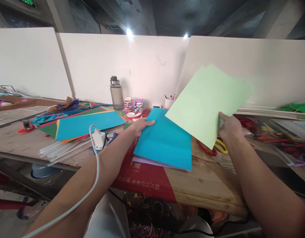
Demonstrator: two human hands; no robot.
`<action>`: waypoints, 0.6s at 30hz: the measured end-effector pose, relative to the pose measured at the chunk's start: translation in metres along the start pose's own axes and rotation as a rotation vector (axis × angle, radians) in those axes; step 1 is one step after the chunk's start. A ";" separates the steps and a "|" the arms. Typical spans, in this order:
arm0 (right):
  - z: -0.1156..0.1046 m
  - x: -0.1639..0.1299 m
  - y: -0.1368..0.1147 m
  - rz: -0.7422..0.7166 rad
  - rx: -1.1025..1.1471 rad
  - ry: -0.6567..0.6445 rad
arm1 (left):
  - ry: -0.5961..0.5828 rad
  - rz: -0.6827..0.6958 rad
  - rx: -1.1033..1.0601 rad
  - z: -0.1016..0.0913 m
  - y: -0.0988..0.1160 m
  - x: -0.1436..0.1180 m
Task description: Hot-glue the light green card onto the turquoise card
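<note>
My right hand (231,128) is closed on the lower right edge of light green paper (204,102), raised and tilted above the table; it looks like more than one sheet. Beneath it, blue paper (167,142) slopes up from the near side of the table, with a purple sheet (152,163) showing under its near edge. My left hand (140,126) pinches the blue paper's left edge, its thumb lying on top. Fingers of both hands are partly hidden behind the paper. Scissors with red and yellow handles (220,146) lie below my right hand.
At left lies a stack of coloured paper (89,124) beside clear sticks (65,150). A white charger (99,138) has a cable running across my left forearm. Behind stand a bottle (116,94), tape rolls (138,105) and a pen cup (169,103). Red strips (256,129) clutter the right.
</note>
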State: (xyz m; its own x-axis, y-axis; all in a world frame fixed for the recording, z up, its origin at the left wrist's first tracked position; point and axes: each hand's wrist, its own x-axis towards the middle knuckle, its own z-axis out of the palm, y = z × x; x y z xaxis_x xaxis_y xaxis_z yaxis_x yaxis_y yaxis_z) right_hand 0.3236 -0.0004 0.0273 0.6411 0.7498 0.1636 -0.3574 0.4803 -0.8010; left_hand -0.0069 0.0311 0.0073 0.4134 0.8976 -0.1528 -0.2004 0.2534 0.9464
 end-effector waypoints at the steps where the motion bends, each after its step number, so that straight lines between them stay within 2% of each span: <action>1: 0.002 -0.003 0.002 0.025 -0.016 -0.022 | -0.008 -0.019 0.008 0.003 -0.002 -0.001; 7: 0.004 -0.010 0.012 0.113 -0.083 -0.073 | 0.136 -0.044 0.073 0.011 -0.009 -0.005; 11: 0.004 -0.014 0.013 0.129 -0.093 -0.086 | 0.128 -0.015 0.106 0.005 -0.015 -0.001; 13: 0.004 -0.015 0.012 0.126 -0.086 -0.093 | 0.134 -0.002 0.169 0.002 -0.016 0.000; 18: 0.001 -0.010 0.011 0.119 -0.082 -0.099 | 0.254 -0.009 0.393 -0.002 -0.010 -0.001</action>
State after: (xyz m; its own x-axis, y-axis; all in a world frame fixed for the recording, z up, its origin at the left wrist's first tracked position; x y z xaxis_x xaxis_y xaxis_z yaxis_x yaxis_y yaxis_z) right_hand 0.3125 -0.0021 0.0171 0.5260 0.8424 0.1170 -0.3681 0.3495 -0.8616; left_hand -0.0075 0.0282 -0.0031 0.1730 0.9682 -0.1804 0.1745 0.1502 0.9731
